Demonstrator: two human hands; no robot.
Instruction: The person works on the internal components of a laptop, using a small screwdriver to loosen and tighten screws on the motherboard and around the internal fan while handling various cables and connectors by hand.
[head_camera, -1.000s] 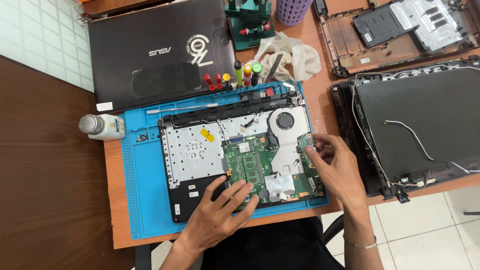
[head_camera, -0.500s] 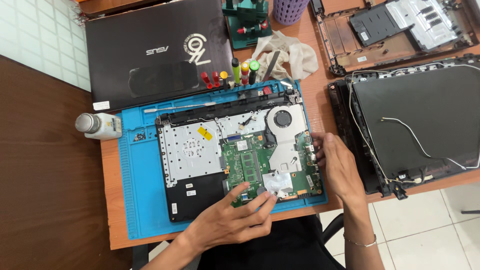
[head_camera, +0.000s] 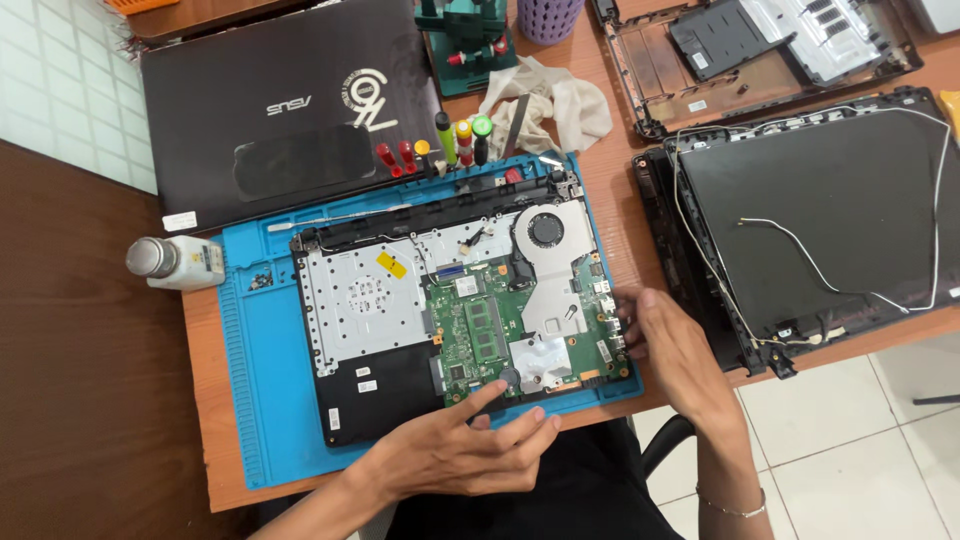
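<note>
Both hands (head_camera: 455, 450) (head_camera: 675, 350) touch the opened laptop base (head_camera: 450, 310), lying left-to-right.

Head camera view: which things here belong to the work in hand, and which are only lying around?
In use:
- left hand, touching the near edge
- right hand, at the right edge
- opened laptop base
- green circuit board
- blue mat

Lying about:
- closed dark laptop
- small bottle
- screwdrivers
- cloth
- screen panel with cables

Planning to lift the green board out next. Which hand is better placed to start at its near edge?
Probably the left hand: its fingers rest at the motherboard's near edge; the right hand sits beside the side ports.
</note>
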